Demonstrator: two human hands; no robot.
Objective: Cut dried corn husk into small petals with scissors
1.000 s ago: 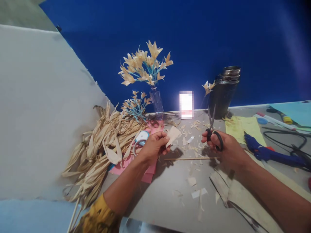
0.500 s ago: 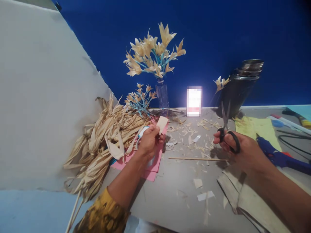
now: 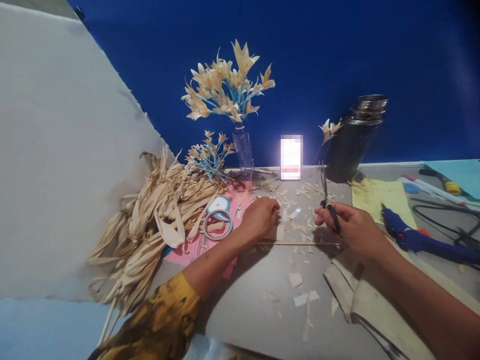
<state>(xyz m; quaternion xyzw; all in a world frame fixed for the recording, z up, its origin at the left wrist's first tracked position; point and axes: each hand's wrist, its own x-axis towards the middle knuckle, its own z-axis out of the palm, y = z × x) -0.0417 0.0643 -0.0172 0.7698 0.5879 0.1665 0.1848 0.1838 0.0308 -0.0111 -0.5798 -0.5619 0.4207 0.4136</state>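
Note:
My left hand [image 3: 261, 218] is over the table, its fingers curled and mostly turned from view. What they hold, if anything, is hidden. Just below the hand a pale piece of dried husk [image 3: 280, 232] shows; I cannot tell if the fingers touch it. A thin wooden stick [image 3: 300, 243] lies close to both hands. My right hand [image 3: 350, 227] grips black-handled scissors [image 3: 328, 200], blades pointing up and looking nearly closed. Husk scraps [image 3: 295, 279] are scattered between and below the hands.
Dried husks [image 3: 150, 225] are heaped left, beside pink paper [image 3: 243, 197] and a tape roll [image 3: 217, 225]. Husk flowers [image 3: 225, 85] stand in a clear bottle [image 3: 243, 150]. A dark flask [image 3: 350, 145], yellow paper [image 3: 386, 195], blue glue gun [image 3: 416, 237] and cloth [image 3: 348, 285] are right.
My left hand has moved right and lower from above the pink paper, uncovering the tape roll. The husk piece it held up is no longer raised. The scissor blades have come closer together.

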